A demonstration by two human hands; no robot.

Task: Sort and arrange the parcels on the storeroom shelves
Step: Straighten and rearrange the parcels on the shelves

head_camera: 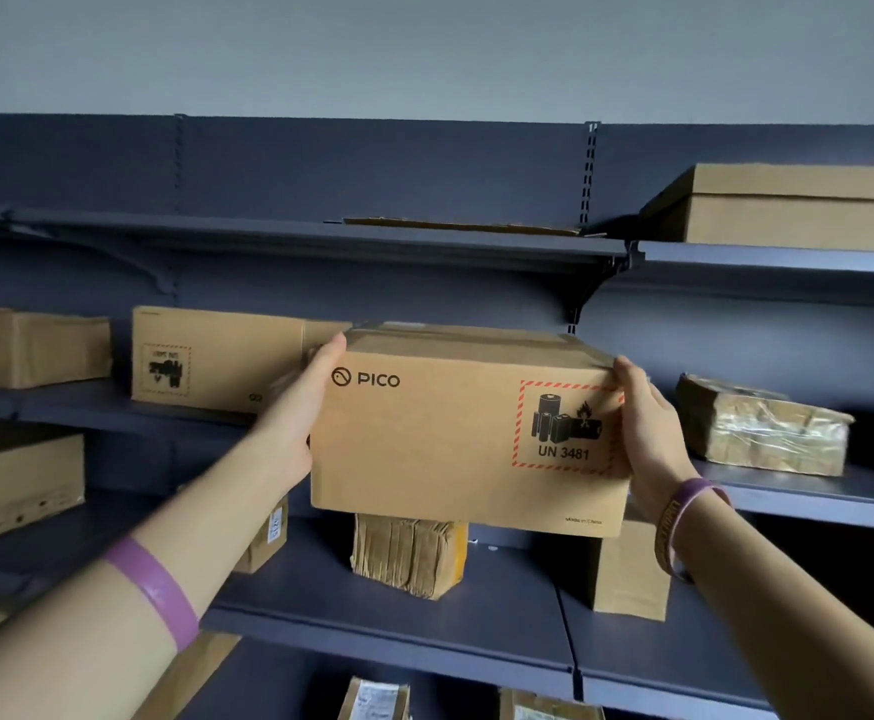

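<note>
I hold a brown cardboard box [450, 439] printed with PICO and a red-bordered UN 3481 battery label, raised in front of the middle shelf. My left hand [300, 407] grips its left end, thumb up along the top corner. My right hand [648, 433] grips its right end, fingers hidden behind the box. Just behind and to the left, a similar box [206, 361] with an upside-down battery label stands on the middle shelf [113, 413].
A taped parcel [762, 428] lies on the shelf at right, a flat carton [798, 210] on the top shelf. Below the held box stand a wrapped bundle [409, 556] and a plain box [632, 574]. More cartons [40, 350] sit at left.
</note>
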